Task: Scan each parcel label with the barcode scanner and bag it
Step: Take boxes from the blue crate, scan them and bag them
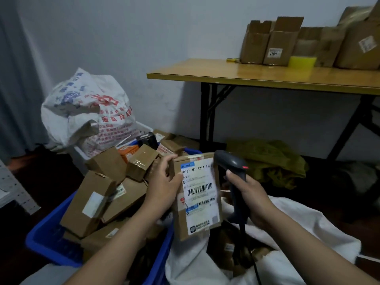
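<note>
Pale wall behind, and a wooden table (267,77) at two o'clock carries opened boxes (277,44). At centre the left hand (162,182) grips the labelled parcel (197,194) upright. At three o'clock the right hand (248,194) clasps the scanner (232,167), whose head hides the label's corner. A heaped blue crate (47,243) sits at eight, a white bag (308,229) at five.

A pale wall (123,27) faces me in dim light. A grey curtain (18,79) hangs on my left, with a white perforated shelf (12,192) below it. On my right stands a folding table (246,77), wooden top on black legs. Open boxes (273,46) line the wall on it, a yellow block (302,61) just beside them. Under the table a green cloth (267,159) lies on the dark floor (47,177).
</note>
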